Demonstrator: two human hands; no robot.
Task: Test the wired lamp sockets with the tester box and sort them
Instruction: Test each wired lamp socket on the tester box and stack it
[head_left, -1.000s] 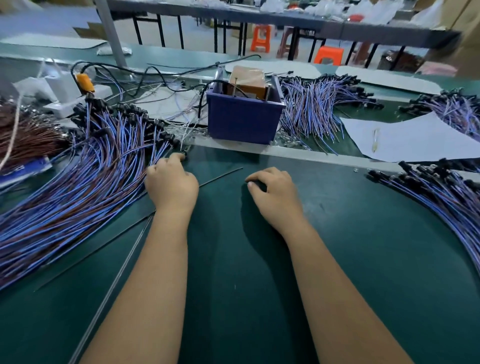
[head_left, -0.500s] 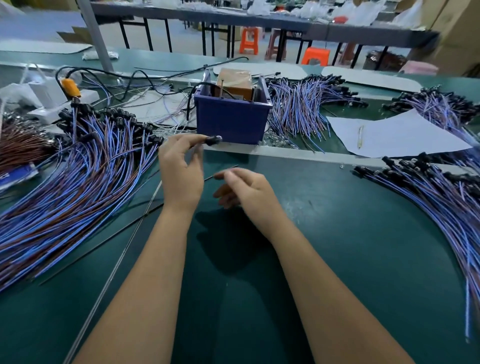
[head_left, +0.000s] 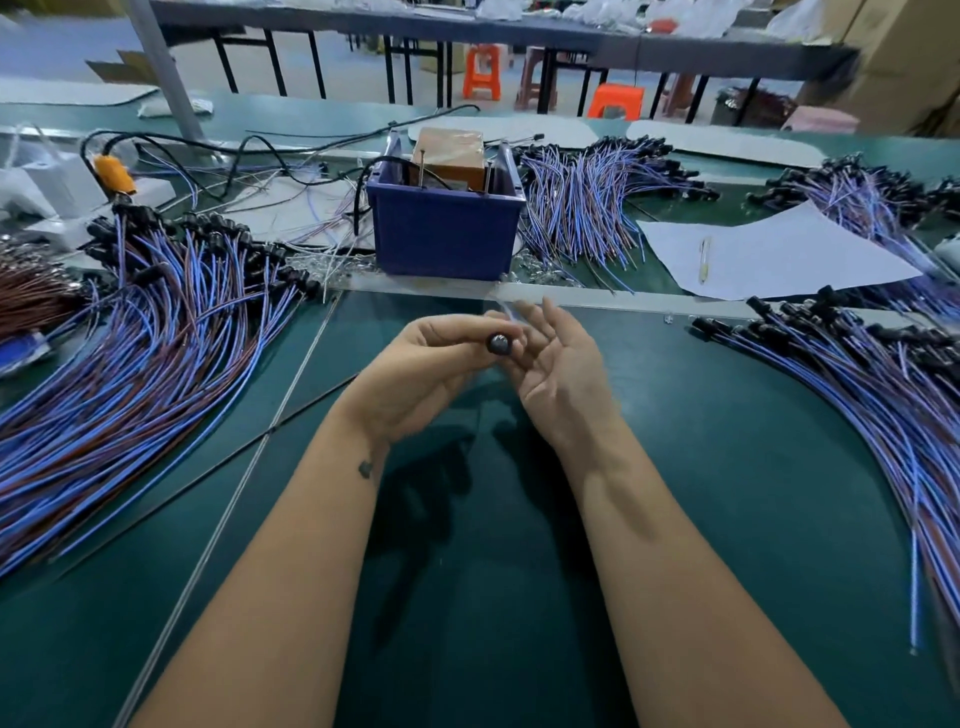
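Both hands meet at the centre of the frame, raised above the green counter (head_left: 467, 597). The left hand (head_left: 415, 379) is turned palm-up, and its grip is clamped on a black lamp socket (head_left: 498, 344): the thumb and fingertips pinch the socket body, whose round end faces the camera. The right hand (head_left: 558, 364) lies just beside it, palm toward the camera, with fingers relaxed and spread; these fingers touch or nearly touch the socket from the right side, but whether they hold it cannot be told. The socket's own wires are blurred and cannot be traced.

The blue tester box (head_left: 444, 228) stands on the counter in the upper centre of the frame, directly beyond the hands. A brown block and metal pins rise from its open top, and a black cable runs into it from the left.

A large pile of wired sockets (head_left: 130, 374), with blue and brown leads, fans across the left of the frame. A second pile (head_left: 883, 405) curves down the right edge. Two further bundles (head_left: 587, 208) lie behind and to the right of the box. A white sheet of paper (head_left: 779, 254) with a pen (head_left: 704, 258) on it rests at the upper right. An orange connector (head_left: 114, 174) sits at the upper left among black cables.
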